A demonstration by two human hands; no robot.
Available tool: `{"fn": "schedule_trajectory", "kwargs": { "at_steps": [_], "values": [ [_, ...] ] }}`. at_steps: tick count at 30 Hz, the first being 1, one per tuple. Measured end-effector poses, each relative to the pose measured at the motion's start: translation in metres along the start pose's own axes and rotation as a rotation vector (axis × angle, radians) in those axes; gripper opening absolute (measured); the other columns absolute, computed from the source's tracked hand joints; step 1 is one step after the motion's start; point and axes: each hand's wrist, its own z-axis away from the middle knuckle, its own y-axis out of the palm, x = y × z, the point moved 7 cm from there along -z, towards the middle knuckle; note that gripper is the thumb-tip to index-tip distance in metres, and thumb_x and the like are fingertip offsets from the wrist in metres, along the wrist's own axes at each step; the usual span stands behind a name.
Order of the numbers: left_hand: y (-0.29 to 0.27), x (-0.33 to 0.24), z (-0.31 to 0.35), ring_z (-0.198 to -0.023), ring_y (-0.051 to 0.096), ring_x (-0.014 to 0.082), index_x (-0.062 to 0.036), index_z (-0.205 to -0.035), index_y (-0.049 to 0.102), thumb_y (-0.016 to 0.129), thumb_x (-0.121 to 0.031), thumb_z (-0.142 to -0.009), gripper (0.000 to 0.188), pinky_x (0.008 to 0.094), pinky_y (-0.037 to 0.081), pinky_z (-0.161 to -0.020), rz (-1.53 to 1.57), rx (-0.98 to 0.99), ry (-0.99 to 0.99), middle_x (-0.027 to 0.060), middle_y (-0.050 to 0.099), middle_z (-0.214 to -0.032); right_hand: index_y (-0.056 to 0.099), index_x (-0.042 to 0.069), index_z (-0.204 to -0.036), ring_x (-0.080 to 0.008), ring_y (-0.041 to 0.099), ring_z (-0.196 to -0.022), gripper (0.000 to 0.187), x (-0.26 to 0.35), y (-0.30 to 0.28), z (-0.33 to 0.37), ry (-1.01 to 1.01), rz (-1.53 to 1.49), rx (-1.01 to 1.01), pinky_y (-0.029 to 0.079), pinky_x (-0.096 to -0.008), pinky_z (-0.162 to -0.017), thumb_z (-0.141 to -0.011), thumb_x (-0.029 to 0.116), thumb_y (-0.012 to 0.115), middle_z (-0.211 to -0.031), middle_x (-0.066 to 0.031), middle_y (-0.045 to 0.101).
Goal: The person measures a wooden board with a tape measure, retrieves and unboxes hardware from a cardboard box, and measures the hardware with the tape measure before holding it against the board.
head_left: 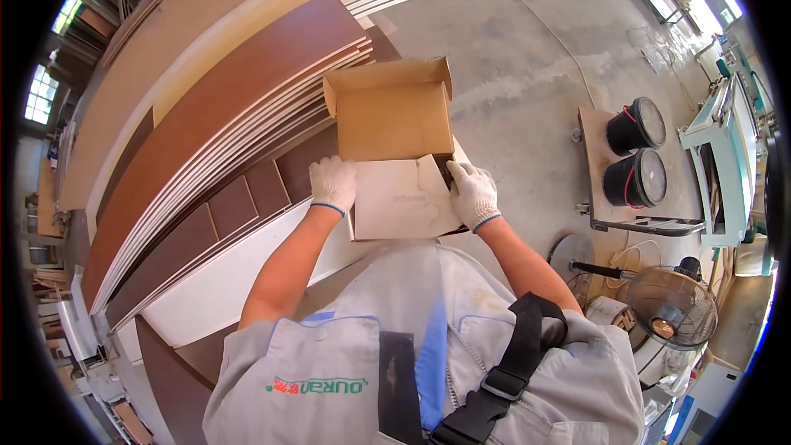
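Observation:
In front of my chest is a cardboard box with its brown lid raised and tilted away from me. Over the box's near part lies a pale, flat sheet with a wavy edge toward the right; whether it is paper or a card insert I cannot tell. My left hand, in a white knit glove, grips the box's left side near the lid fold. On the opposite side, my right hand, gloved the same way, has its fingers curled over the right edge. Something dark shows beside those fingertips, and the box's contents are hidden.
Stacked reddish-brown boards and a white panel extend along my left. To the right, two black buckets stand on a flat trolley. A fan stands nearer, at lower right. A cable crosses the concrete floor.

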Motion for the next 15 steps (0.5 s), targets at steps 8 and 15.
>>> {"fn": "schedule_trajectory", "kwargs": {
  "at_steps": [8,15],
  "values": [
    [-0.026,0.004,0.025,-0.116,0.063,0.041,0.0007,-0.092,0.074,0.065,-0.006,-0.083,0.014,0.0546,0.05,-0.094,0.408,-0.48,0.157,0.023,0.065,-0.128,0.072,0.011,-0.128,-0.0385,0.061,-0.127,0.042,0.009,-0.014,-0.013,-0.057,0.102,-0.044,0.049,-0.0507,-0.109,-0.086,0.012,0.07,-0.132,-0.0134,0.068],
    [-0.07,-0.003,0.066,-0.111,0.066,0.0423,0.0039,-0.09,0.067,0.065,-0.002,-0.081,0.01,0.0538,0.051,-0.096,0.439,-0.728,0.331,0.0203,0.067,-0.123,0.074,0.008,-0.115,-0.0347,0.063,-0.122,0.027,0.056,-0.027,-0.051,-0.256,-0.277,0.112,0.048,-0.0476,-0.108,-0.094,0.023,0.068,-0.118,-0.0142,0.073]
  ]
}}
